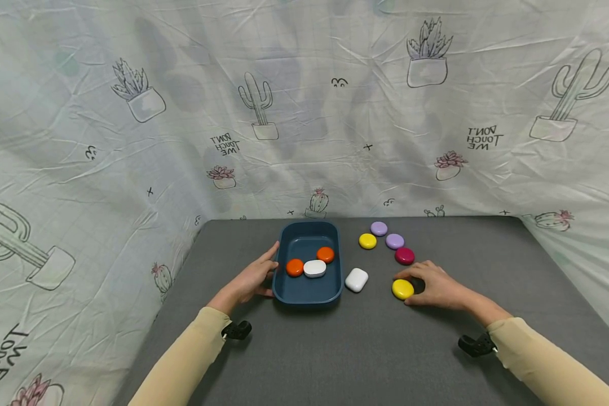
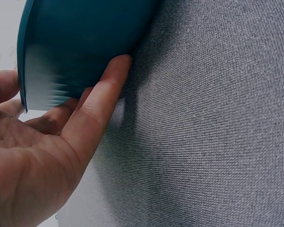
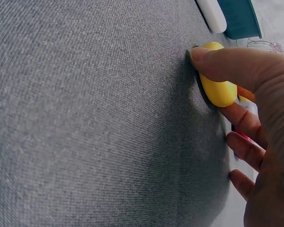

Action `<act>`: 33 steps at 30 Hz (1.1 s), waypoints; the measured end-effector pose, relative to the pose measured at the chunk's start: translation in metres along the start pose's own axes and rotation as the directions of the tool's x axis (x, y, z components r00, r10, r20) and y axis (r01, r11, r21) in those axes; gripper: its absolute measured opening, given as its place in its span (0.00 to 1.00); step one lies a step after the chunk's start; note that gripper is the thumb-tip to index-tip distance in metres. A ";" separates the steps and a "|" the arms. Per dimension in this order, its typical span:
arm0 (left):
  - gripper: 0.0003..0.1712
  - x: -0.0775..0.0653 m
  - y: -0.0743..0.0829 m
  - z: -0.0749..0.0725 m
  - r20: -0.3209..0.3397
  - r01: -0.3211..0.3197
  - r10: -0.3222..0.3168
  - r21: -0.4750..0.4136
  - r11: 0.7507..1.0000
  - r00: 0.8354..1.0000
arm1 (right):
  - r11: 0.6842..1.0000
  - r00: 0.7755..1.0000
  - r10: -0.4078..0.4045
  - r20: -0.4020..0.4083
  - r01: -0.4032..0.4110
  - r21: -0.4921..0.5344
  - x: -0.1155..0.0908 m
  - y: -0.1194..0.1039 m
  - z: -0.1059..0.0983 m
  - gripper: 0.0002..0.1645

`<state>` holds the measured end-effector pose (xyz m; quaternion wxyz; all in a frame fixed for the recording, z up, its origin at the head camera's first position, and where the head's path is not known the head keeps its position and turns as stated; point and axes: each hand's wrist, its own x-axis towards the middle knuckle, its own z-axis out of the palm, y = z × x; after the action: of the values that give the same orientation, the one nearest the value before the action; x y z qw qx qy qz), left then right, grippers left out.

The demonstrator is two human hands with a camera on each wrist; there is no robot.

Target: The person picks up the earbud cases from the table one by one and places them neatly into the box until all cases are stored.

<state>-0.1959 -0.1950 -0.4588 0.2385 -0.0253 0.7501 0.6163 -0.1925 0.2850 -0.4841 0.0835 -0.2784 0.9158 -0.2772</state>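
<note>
A dark blue rectangular tray (image 1: 309,298) stands on the table, with two orange discs (image 1: 295,268) and a white oblong piece (image 1: 314,269) inside. My left hand (image 1: 254,277) rests against the tray's left side, fingers at the rim and thumb (image 2: 97,101) low along the wall. To the right, my right hand (image 1: 433,286) pinches a glossy yellow disc (image 1: 403,289) between thumb (image 3: 222,64) and forefinger. The disc stays close over the table, tilted on edge in the right wrist view. Between tray and right hand lies a white rounded-square piece (image 1: 356,280).
Behind the right hand lie a crimson disc (image 1: 404,256), two lilac discs (image 1: 395,241) and another yellow disc (image 1: 367,241). The table has a grey cloth top (image 1: 335,355). A white sheet (image 1: 304,113) printed with cacti hangs along its back and sides.
</note>
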 end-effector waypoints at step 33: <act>0.36 0.002 -0.001 -0.001 0.003 0.007 -0.007 -0.013 1.000 1.000 | 0.981 0.989 -0.147 -0.029 0.149 0.126 0.089 -0.078 -0.025 0.34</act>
<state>-0.1983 -0.1956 -0.4601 0.2418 -0.0286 0.7455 0.6204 -0.2383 0.1933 -0.4197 0.0715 -0.3370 0.8738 -0.3433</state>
